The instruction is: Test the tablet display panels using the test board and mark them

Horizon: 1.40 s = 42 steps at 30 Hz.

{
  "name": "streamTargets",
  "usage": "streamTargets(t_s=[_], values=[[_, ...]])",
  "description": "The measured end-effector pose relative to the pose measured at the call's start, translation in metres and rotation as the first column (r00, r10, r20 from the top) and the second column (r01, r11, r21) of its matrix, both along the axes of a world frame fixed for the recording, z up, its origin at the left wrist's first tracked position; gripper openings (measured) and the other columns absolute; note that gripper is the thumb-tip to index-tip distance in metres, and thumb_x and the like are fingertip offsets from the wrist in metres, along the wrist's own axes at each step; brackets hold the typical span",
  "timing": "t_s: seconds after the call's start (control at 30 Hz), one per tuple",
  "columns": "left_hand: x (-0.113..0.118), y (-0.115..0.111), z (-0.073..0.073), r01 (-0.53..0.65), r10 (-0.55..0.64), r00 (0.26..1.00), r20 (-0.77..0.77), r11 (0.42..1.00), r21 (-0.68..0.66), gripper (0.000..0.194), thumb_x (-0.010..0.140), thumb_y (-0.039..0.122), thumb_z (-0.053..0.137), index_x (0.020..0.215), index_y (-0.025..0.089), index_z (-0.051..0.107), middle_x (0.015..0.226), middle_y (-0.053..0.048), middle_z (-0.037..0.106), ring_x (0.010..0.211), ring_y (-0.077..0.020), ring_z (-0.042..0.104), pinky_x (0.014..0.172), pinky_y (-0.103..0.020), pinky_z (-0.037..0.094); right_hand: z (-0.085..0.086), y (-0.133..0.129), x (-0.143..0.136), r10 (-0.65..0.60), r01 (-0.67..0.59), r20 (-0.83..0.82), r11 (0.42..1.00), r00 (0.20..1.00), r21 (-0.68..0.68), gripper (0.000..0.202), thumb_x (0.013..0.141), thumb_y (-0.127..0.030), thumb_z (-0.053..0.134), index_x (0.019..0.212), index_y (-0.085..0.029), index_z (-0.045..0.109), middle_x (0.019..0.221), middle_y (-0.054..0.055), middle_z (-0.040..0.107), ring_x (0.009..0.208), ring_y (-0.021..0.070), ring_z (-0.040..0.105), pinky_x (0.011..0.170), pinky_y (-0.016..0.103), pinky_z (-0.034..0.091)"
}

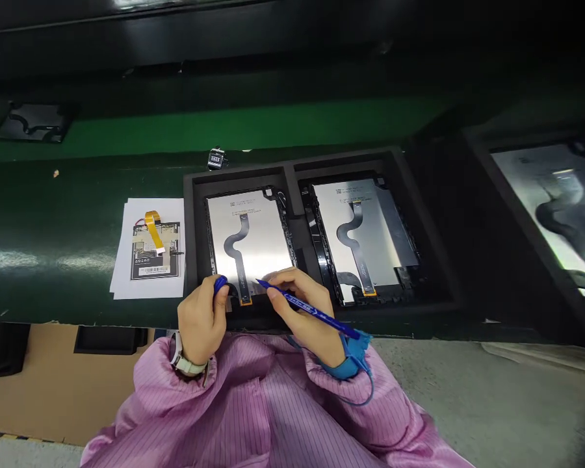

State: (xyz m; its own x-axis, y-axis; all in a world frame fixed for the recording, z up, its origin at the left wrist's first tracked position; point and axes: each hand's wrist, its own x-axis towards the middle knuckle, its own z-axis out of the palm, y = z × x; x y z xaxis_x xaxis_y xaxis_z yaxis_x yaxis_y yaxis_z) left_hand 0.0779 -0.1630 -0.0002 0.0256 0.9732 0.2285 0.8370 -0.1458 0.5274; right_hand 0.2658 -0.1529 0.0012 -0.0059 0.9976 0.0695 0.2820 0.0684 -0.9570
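A blue marker pen (pixel 316 314) lies in the grip of my right hand (pixel 306 318), its dark tip pointing left over the lower part of a silver-backed display panel (pixel 268 240). Whether the tip touches the panel I cannot tell. My left hand (pixel 199 323) is closed on a blue pen cap (pixel 219 284) at the panel's lower left corner. Down the panel's back runs a curved dark ribbon cable (pixel 234 247), ending near an orange strip between my hands. The panel sits in the left compartment of a black foam tray (pixel 189 227).
In the tray's right compartment lies a second panel (pixel 322 214). White paper (pixel 121 260) at left bears a small circuit module (pixel 146 260) with an orange flex cable. A tally counter (pixel 216 158) stands behind the tray. Another panel (pixel 526 175) is at far right, and one (pixel 43 117) at back left.
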Motion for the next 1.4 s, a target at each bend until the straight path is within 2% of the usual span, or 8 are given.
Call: streamTargets(t_s=[0.23,0.5,0.6,0.8,0.87,0.97,1.2,1.4], values=[[0.001,-0.004,-0.004,0.001,0.000,1.000,-0.023,0.999,0.038,0.037,0.107,0.041,0.039,0.111,0.017,0.066,0.082,-0.006,0.075,0.069,-0.0191,0.071,0.063,-0.027,0.046,0.001,0.002,0.001,-0.008,0.013,0.080,0.998,0.997,-0.058,0.031,0.087,-0.027,0.057,0.061,-0.020,0.042,0.053,-0.006,0.042,0.048,0.0052,0.037,0.049,0.019,0.032],[0.003,-0.004,-0.005,0.002,0.006,0.994,-0.107,0.997,0.072,0.038,0.107,0.041,0.037,0.108,0.017,0.066,0.078,-0.006,0.074,0.066,-0.0189,0.070,0.062,-0.027,0.046,-0.002,0.004,-0.003,0.016,-0.011,0.099,0.999,0.995,-0.051,0.033,0.088,-0.026,0.057,0.061,-0.020,0.040,0.053,-0.006,0.042,0.048,0.0055,0.038,0.050,0.020,0.033],[0.002,-0.004,-0.005,0.006,0.003,0.994,-0.113,0.997,0.083,0.037,0.108,0.040,0.037,0.107,0.017,0.066,0.077,-0.005,0.074,0.066,-0.0181,0.070,0.063,-0.027,0.046,0.001,-0.001,0.005,-0.111,0.110,-0.010,0.993,0.994,-0.043,0.029,0.091,-0.029,0.060,0.066,-0.020,0.050,0.057,-0.004,0.054,0.051,0.0079,0.052,0.052,0.021,0.041],[-0.001,-0.002,-0.004,0.031,-0.017,0.993,-0.116,0.992,0.126,0.030,0.106,0.035,0.042,0.107,0.015,0.065,0.079,-0.006,0.075,0.066,-0.0185,0.070,0.063,-0.027,0.046,0.005,0.004,0.088,-0.394,0.407,-0.105,0.893,0.913,0.191,0.012,0.089,-0.031,0.068,0.092,-0.020,0.068,0.088,0.002,0.067,0.074,0.0126,0.065,0.069,0.028,0.051],[-0.002,-0.002,-0.004,0.022,-0.009,0.994,-0.109,0.993,0.120,0.029,0.106,0.034,0.043,0.108,0.016,0.065,0.083,-0.006,0.076,0.068,-0.0188,0.071,0.064,-0.026,0.046,-0.003,0.010,0.123,-0.566,0.561,-0.044,0.798,0.823,0.218,0.015,0.080,-0.027,0.076,0.085,-0.018,0.065,0.082,0.001,0.064,0.070,0.0109,0.060,0.066,0.027,0.047],[-0.003,-0.001,-0.004,0.000,0.010,0.995,-0.103,0.995,0.097,0.029,0.105,0.035,0.045,0.115,0.016,0.065,0.090,-0.007,0.077,0.069,-0.0177,0.071,0.063,-0.026,0.045,-0.016,0.014,0.156,-0.645,0.640,0.029,0.763,0.764,0.088,0.018,0.077,-0.027,0.071,0.077,-0.020,0.055,0.061,-0.004,0.056,0.053,0.0095,0.052,0.053,0.025,0.039],[-0.003,0.002,-0.005,-0.074,0.081,0.993,-0.091,0.995,0.073,0.034,0.103,0.041,0.048,0.119,0.017,0.068,0.085,-0.005,0.074,0.048,-0.0111,0.054,0.054,-0.025,0.038,-0.021,0.010,0.154,-0.559,0.550,0.216,0.828,0.800,0.107,0.032,0.076,-0.024,0.060,0.053,-0.021,0.037,0.048,-0.006,0.041,0.049,0.0073,0.039,0.054,0.025,0.031],[-0.003,0.001,-0.004,-0.060,0.064,0.995,-0.081,0.997,0.049,0.033,0.103,0.040,0.049,0.118,0.018,0.068,0.095,-0.008,0.077,0.068,-0.0165,0.068,0.061,-0.026,0.043,-0.018,0.010,0.152,-0.488,0.476,0.270,0.872,0.830,0.112,0.033,0.078,-0.024,0.059,0.053,-0.020,0.037,0.050,-0.006,0.037,0.050,0.0072,0.035,0.053,0.026,0.027]])
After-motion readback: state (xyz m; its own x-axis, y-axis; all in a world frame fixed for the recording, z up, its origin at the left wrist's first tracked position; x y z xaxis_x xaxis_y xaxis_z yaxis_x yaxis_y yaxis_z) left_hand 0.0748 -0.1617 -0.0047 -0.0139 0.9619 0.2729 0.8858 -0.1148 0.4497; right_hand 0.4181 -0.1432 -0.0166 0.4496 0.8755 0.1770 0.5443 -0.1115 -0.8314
